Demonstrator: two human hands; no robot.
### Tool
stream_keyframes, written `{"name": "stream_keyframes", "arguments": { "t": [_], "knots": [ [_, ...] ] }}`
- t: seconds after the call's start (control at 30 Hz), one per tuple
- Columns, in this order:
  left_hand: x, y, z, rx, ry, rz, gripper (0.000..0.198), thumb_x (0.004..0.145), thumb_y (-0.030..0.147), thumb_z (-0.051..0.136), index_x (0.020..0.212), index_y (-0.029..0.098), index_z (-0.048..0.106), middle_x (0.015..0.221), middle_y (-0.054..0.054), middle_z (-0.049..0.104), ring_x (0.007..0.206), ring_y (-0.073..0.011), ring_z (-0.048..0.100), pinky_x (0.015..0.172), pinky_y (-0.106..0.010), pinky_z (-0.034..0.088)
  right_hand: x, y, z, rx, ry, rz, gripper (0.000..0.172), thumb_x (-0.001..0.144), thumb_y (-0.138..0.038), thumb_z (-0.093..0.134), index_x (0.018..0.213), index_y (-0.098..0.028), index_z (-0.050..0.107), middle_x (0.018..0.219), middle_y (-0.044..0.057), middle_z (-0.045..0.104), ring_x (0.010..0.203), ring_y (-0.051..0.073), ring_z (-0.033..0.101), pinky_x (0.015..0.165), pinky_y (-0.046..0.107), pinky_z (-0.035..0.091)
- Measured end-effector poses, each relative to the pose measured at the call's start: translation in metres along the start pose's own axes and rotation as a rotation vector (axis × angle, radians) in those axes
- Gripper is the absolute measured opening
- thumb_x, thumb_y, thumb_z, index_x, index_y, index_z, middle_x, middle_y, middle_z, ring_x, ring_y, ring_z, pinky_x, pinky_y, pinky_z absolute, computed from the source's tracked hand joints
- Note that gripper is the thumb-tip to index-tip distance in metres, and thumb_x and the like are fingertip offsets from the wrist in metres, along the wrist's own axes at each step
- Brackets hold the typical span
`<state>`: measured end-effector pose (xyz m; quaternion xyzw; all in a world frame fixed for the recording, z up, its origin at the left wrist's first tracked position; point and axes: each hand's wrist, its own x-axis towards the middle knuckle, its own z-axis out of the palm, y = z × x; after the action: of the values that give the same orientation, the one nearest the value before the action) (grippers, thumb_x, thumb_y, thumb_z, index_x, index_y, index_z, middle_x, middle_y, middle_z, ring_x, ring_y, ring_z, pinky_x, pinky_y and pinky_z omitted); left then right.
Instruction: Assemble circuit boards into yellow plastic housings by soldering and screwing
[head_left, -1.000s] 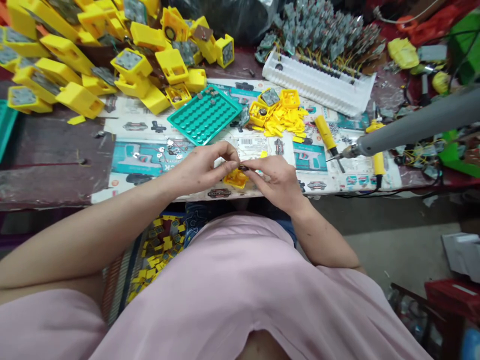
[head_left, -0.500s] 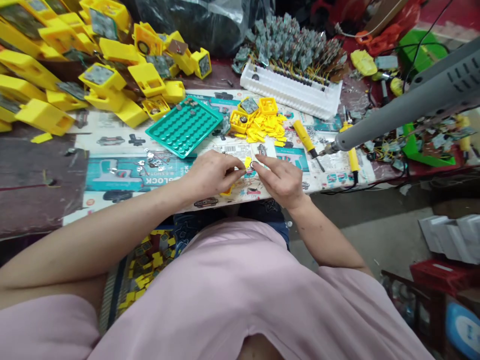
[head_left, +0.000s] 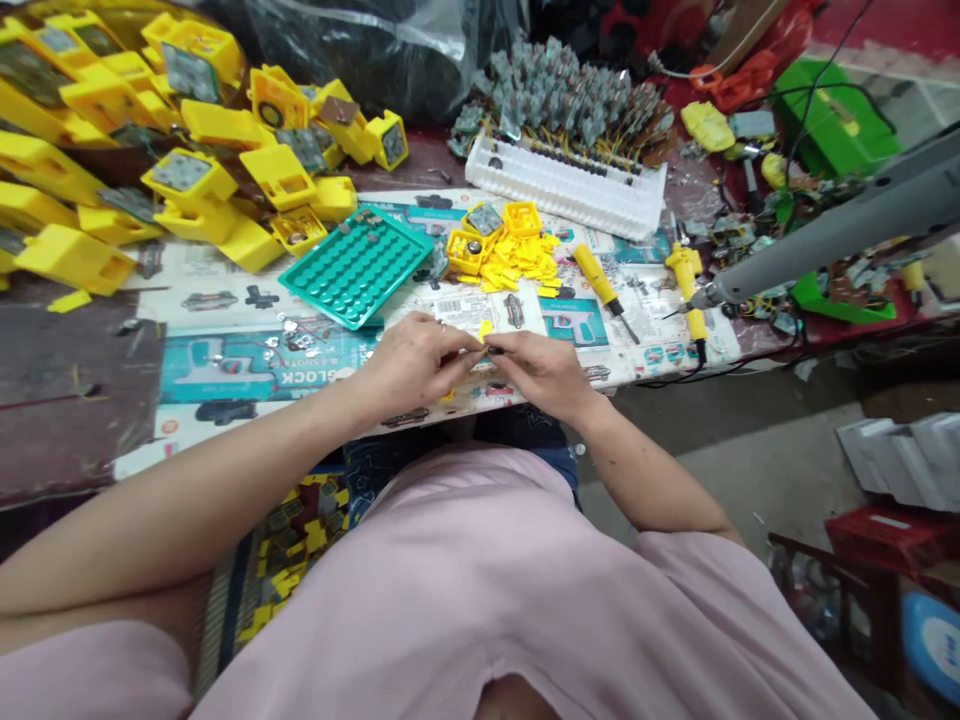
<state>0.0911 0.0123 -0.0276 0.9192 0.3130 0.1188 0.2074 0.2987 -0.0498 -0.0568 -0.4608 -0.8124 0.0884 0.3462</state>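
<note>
My left hand [head_left: 416,365] and my right hand [head_left: 546,372] meet fingertip to fingertip just above the paper-covered front of the bench. Both are closed in a pinch around a tiny dark piece, too small and covered to name. A small yellow plastic piece [head_left: 486,328] shows right behind the fingertips. Beyond the hands lies a pile of flat yellow plastic pieces [head_left: 517,262], with small open yellow housings [head_left: 465,252] beside it. The green tray with rows of round hollows [head_left: 352,270] rests past my left hand. A yellow-handled screwdriver [head_left: 596,278] lies beyond my right hand.
Yellow housings [head_left: 251,245] are heaped at the left. A white foam rack [head_left: 562,195] stands at the back before many circuit boards [head_left: 570,100]. An electric screwdriver [head_left: 817,235] reaches in from the right, near a yellow soldering iron [head_left: 684,265]. Small metal parts [head_left: 292,335] lie left.
My fingertips have come together, and the right hand has moved left to the left hand. The small shiny piece at the right fingertips is now mostly covered. The whole view has shifted slightly.
</note>
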Motion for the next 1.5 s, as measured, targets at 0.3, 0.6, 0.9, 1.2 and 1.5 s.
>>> {"name": "stream_keyframes", "arguments": {
  "t": [0.3, 0.6, 0.9, 1.2, 1.5],
  "knots": [
    [-0.008, -0.011, -0.004, -0.005, 0.022, 0.217, 0.034, 0.093, 0.028, 0.042, 0.087, 0.023, 0.075, 0.071, -0.002, 0.075, 0.069, -0.0162, 0.069, 0.081, -0.033, 0.050, -0.003, 0.005, -0.026, 0.222, -0.302, -0.087, 0.024, 0.099, -0.021, 0.050, 0.110, -0.017, 0.071, 0.103, 0.009, 0.076, 0.099, 0.013, 0.070, 0.091, 0.025, 0.055],
    [-0.004, -0.014, -0.011, -0.038, -0.024, 0.129, 0.036, 0.092, 0.047, 0.043, 0.088, 0.034, 0.075, 0.084, 0.000, 0.078, 0.078, -0.0250, 0.071, 0.078, -0.042, 0.056, -0.052, 0.005, -0.096, 0.621, -0.377, 0.420, 0.032, 0.095, -0.032, 0.059, 0.119, -0.015, 0.069, 0.082, 0.005, 0.077, 0.067, 0.009, 0.071, 0.065, 0.017, 0.055],
    [-0.003, -0.006, -0.020, -0.172, 0.021, -0.028, 0.028, 0.080, 0.059, 0.054, 0.092, 0.048, 0.076, 0.087, 0.007, 0.079, 0.079, -0.0279, 0.075, 0.067, -0.036, 0.063, -0.093, 0.081, -0.177, 0.266, 0.481, 0.819, 0.056, 0.077, -0.062, 0.069, 0.111, -0.018, 0.072, 0.080, 0.004, 0.076, 0.057, 0.011, 0.065, 0.055, 0.025, 0.056],
    [0.005, 0.002, -0.022, -0.018, -0.065, -0.047, 0.041, 0.088, 0.053, 0.041, 0.089, 0.042, 0.081, 0.090, 0.001, 0.080, 0.084, -0.0274, 0.077, 0.075, -0.034, 0.065, -0.072, 0.157, -0.209, -0.219, 0.566, 0.864, 0.032, 0.090, -0.034, 0.056, 0.107, -0.015, 0.076, 0.103, 0.009, 0.078, 0.092, 0.021, 0.072, 0.088, 0.036, 0.055],
    [-0.002, -0.009, -0.001, -0.111, 0.050, -0.144, 0.034, 0.083, 0.058, 0.051, 0.087, 0.042, 0.080, 0.083, 0.001, 0.079, 0.078, -0.0269, 0.074, 0.069, -0.036, 0.062, -0.048, 0.189, -0.203, -0.546, 0.351, 0.858, 0.028, 0.083, -0.019, 0.065, 0.109, -0.022, 0.076, 0.124, 0.008, 0.073, 0.120, 0.028, 0.061, 0.108, 0.047, 0.042]
  ]
}}
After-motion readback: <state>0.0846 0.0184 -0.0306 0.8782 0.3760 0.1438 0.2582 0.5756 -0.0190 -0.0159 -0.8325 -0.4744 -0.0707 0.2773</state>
